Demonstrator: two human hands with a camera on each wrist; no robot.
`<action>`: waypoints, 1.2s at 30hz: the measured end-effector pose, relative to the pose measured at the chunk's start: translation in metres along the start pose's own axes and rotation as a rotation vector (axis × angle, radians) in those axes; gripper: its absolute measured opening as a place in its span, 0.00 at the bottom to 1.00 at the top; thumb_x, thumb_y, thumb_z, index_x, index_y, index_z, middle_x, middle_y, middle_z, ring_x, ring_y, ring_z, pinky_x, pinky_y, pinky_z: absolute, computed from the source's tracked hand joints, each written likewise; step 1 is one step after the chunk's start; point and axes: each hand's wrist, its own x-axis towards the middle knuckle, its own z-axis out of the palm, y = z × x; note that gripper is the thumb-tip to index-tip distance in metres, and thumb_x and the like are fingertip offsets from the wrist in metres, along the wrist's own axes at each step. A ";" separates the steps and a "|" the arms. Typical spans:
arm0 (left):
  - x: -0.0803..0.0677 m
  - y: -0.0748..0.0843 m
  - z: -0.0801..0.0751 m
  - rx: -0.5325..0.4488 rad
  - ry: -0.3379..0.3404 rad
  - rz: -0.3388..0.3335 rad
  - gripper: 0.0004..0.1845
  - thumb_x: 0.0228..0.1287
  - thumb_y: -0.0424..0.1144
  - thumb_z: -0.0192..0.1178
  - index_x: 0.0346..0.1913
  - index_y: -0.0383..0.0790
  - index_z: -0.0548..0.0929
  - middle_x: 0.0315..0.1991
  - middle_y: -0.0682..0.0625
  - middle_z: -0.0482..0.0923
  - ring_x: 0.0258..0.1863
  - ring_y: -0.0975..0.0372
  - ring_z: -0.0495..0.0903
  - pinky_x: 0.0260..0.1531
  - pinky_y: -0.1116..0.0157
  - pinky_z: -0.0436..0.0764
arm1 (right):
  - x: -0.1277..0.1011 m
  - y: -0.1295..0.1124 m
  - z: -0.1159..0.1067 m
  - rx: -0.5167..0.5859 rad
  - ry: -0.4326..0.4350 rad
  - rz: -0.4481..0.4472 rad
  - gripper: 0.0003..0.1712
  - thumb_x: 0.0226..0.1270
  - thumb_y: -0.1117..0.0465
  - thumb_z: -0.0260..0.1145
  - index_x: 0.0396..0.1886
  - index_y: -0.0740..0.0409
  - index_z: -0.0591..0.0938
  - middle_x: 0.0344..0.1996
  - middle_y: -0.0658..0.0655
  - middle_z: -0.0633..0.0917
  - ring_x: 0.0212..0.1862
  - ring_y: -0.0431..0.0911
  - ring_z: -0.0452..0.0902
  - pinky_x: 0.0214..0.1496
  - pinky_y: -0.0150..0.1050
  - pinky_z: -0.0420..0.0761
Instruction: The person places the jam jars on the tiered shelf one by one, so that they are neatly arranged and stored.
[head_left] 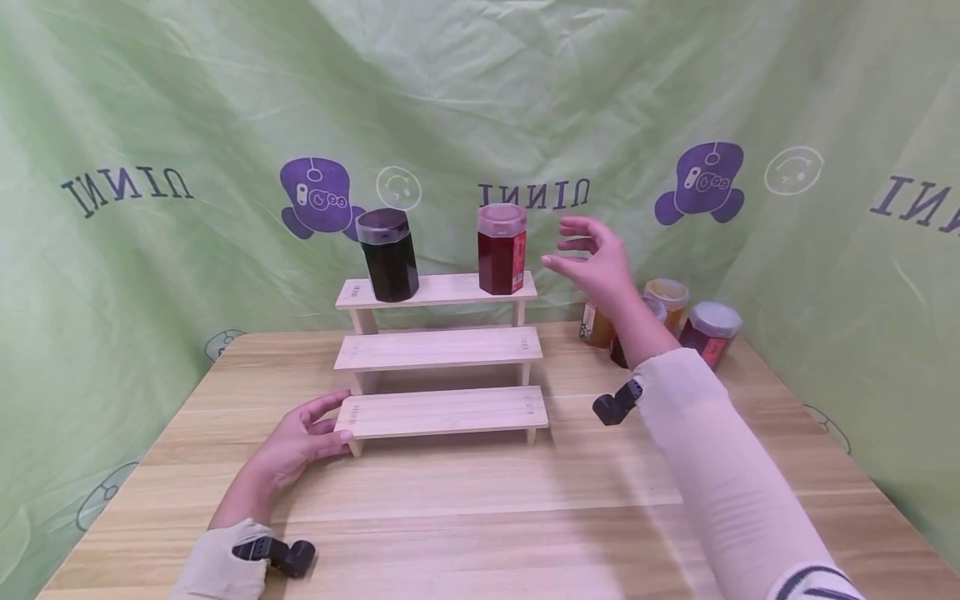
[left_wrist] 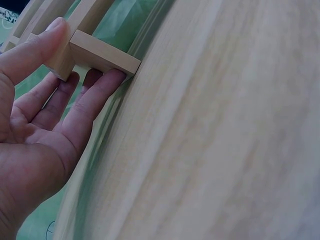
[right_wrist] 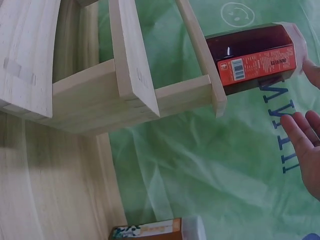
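Observation:
A three-step wooden rack (head_left: 441,350) stands mid-table. On its top step sit a dark jar (head_left: 388,254) at the left and a red jar (head_left: 501,249) with a pinkish lid at the right. My right hand (head_left: 588,254) hovers open just right of the red jar (right_wrist: 255,57), fingers spread, not touching it. My left hand (head_left: 303,433) rests against the left end of the bottom step (left_wrist: 102,55), thumb on top and fingers underneath and beside it.
Several more jars (head_left: 667,321) with orange and red contents cluster at the back right of the wooden table (head_left: 480,508); one labelled jar (right_wrist: 155,230) lies low in the right wrist view. A green printed cloth (head_left: 150,125) hangs behind and at the sides.

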 end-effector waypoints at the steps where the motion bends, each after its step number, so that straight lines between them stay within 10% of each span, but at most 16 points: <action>1: 0.000 0.000 0.000 -0.001 0.000 0.001 0.41 0.49 0.22 0.60 0.66 0.33 0.52 0.59 0.30 0.58 0.46 0.55 0.76 0.46 0.52 0.76 | -0.001 0.000 -0.001 0.005 0.002 -0.004 0.35 0.43 0.58 0.73 0.54 0.53 0.72 0.49 0.54 0.74 0.49 0.48 0.72 0.46 0.35 0.79; 36: 0.001 -0.003 0.000 0.005 0.016 0.002 0.42 0.47 0.24 0.62 0.66 0.34 0.52 0.61 0.30 0.55 0.47 0.54 0.75 0.45 0.53 0.77 | -0.055 0.001 -0.055 -0.145 0.087 -0.138 0.32 0.44 0.62 0.73 0.52 0.61 0.74 0.49 0.53 0.71 0.47 0.42 0.70 0.52 0.44 0.75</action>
